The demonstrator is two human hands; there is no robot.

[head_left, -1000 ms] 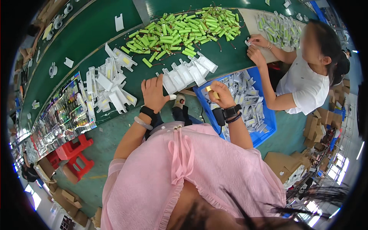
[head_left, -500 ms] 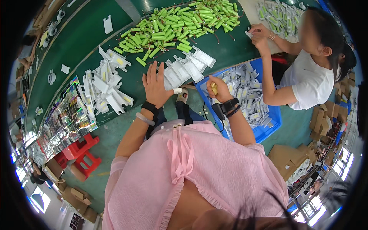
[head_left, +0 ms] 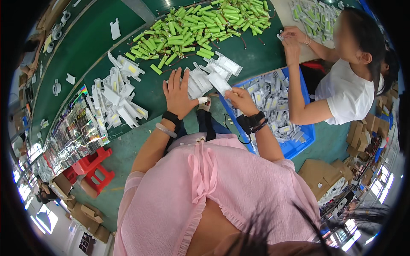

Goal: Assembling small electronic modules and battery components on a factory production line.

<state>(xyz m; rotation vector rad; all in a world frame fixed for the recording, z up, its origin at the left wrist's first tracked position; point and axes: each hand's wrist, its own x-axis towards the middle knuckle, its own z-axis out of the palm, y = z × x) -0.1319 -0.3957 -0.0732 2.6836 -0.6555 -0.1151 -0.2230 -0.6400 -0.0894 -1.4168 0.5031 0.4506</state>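
While the left hand (head_left: pixel 179 96) lies with fingers spread on white plastic cases (head_left: pixel 200 81) atop the green worktop (head_left: pixel 94 47), the right hand (head_left: pixel 239 99) pinches 1 case (head_left: pixel 220 83).

A factory assembly line: a long green workbench (head_left: pixel 98 47) at twelve o'clock heaped with green battery cells (head_left: pixel 200 25), white plastic housings (head_left: pixel 115 96), cardboard boxes (head_left: pixel 318 173) at four o'clock.
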